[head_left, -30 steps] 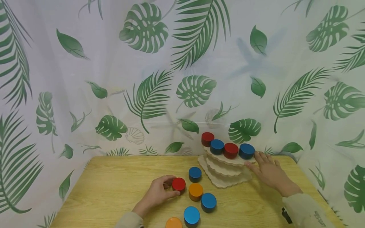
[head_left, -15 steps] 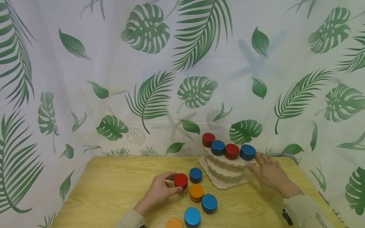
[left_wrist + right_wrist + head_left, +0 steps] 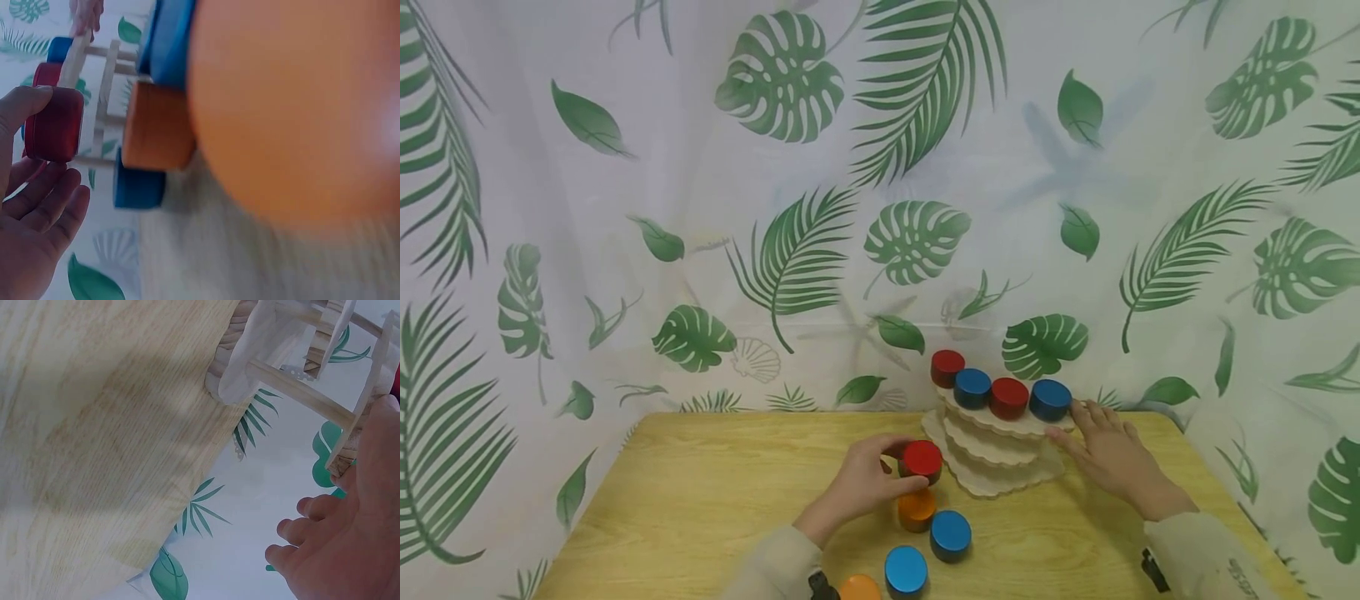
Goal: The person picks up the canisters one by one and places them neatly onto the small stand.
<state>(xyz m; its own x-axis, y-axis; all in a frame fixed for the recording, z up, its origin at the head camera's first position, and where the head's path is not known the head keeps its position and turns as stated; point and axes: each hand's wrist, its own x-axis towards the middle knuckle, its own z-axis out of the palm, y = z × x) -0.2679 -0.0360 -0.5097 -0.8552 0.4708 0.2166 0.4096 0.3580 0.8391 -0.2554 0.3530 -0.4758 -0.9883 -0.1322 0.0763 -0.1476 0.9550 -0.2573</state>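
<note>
My left hand (image 3: 859,482) pinches a red round tin (image 3: 922,459) between thumb and fingers, lifted above the table; in the left wrist view, the tin (image 3: 57,125) is on its side relative to the camera. It hides the blue tin behind it in the head view. A pale wooden tiered stand (image 3: 991,447) stands at the back right. Along its top tier sit two red tins (image 3: 1009,398) and two blue tins (image 3: 1050,400), alternating. My right hand (image 3: 1118,461) grips the right end of that tier, thumb in front and fingers behind.
An orange tin (image 3: 917,510) stands just below the held one, with a blue tin (image 3: 951,535) beside it. Nearer the front are another blue tin (image 3: 906,572) and an orange tin (image 3: 859,588). A leaf-patterned curtain (image 3: 820,275) hangs behind the wooden table (image 3: 700,483).
My left hand has moved right and away from me, raising the red tin from left of the loose tins to over the back blue one. The right hand stays put.
</note>
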